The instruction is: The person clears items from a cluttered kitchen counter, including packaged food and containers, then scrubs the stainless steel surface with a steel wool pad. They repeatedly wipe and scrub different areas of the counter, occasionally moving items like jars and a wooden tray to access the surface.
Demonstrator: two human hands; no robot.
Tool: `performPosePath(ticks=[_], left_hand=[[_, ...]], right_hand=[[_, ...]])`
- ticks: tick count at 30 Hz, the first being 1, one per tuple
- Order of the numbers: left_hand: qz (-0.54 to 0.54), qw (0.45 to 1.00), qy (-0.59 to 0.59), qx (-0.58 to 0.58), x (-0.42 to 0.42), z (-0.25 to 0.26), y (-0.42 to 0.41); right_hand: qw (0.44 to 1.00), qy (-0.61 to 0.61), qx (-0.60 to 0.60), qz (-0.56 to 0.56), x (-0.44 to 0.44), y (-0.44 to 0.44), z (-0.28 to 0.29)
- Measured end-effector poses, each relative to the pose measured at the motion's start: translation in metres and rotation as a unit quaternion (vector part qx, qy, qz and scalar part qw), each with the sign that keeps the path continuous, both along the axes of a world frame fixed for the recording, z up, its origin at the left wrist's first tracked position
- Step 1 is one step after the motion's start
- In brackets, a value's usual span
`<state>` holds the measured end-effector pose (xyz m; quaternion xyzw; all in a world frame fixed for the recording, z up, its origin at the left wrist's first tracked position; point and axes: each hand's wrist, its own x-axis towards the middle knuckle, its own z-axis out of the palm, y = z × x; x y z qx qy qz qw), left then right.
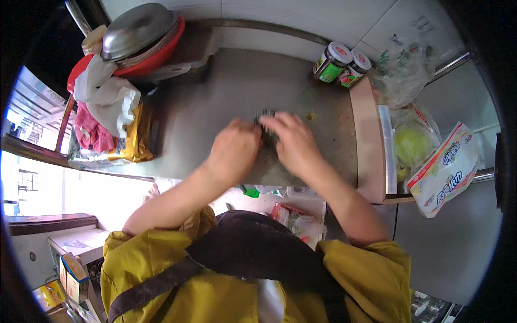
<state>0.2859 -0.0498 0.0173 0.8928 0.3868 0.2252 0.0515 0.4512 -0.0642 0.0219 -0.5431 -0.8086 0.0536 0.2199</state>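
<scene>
Both my hands are over the middle of a grey metal worktop [190, 109], close together. A small dark thing [270, 135], blurred and partly hidden, lies between them; its kind cannot be told. My left hand [238, 143] has its fingers curled at the left side of the dark thing, and what it grips, if anything, is hidden. My right hand [293, 139] reaches over the top of the thing with bent fingers, thumb side hidden. Two lidded glass jars [332, 62] with green labels stand touching at the back right.
At the back left, a metal bowl [139, 30] rests on a red basin [171, 48] beside a plastic tray [194, 52]. Cloths [97, 129] and a gold packet [135, 141] lie at the left edge. A cardboard box [369, 141] with bagged green fruit [412, 143] and a tissue pack [446, 173] flanks the right.
</scene>
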Motion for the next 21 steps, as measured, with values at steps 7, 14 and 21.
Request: performPosePath(ticks=[7, 14, 21], left_hand=[[0.082, 0.994, 0.073, -0.011, 0.005, -0.011, 0.095], [0.06, 0.998, 0.035, -0.011, -0.002, -0.013, 0.07], [-0.051, 0.997, 0.033, 0.041, -0.025, -0.007, -0.032]], right_hand=[[0.997, -0.032, 0.046, -0.062, -0.013, 0.108, -0.016], [0.999, -0.023, 0.04, -0.025, -0.016, 0.068, -0.008], [0.999, -0.002, -0.002, 0.036, -0.012, -0.039, 0.007]])
